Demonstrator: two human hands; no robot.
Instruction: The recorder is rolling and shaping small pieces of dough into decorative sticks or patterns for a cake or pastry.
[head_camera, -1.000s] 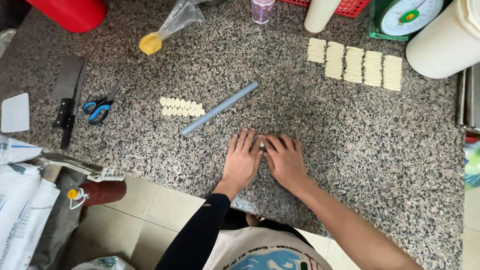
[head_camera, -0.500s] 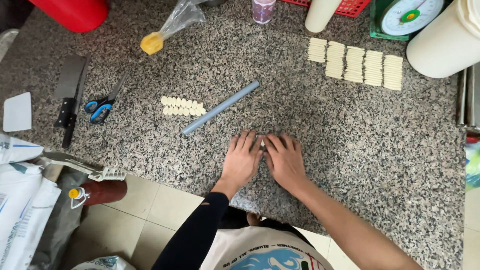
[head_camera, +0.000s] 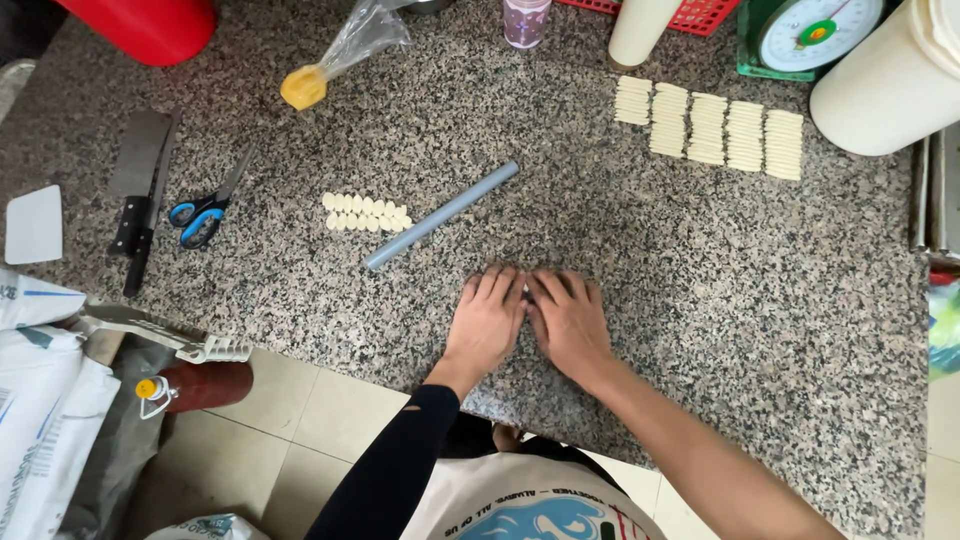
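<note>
My left hand (head_camera: 487, 320) and my right hand (head_camera: 570, 325) lie palm down, side by side, on the speckled granite counter (head_camera: 760, 300) near its front edge. Their fingers are stretched out flat and the index fingers touch. A tiny pale speck (head_camera: 525, 291) shows between them; whatever lies under the palms is hidden. A grey rod (head_camera: 442, 214) lies slantwise just beyond my left hand. Beside it is a short row of small pale dough pieces (head_camera: 366, 212). Several neat stacks of similar pieces (head_camera: 710, 128) sit at the far right.
A cleaver (head_camera: 140, 190), blue-handled scissors (head_camera: 205, 212) and a white scraper (head_camera: 35, 225) lie at the left. At the back stand a plastic bag with yellow filling (head_camera: 305, 85), a small bottle (head_camera: 527, 20), a green scale (head_camera: 810, 35) and a white bucket (head_camera: 890, 85). White sacks (head_camera: 40, 400) stand on the floor.
</note>
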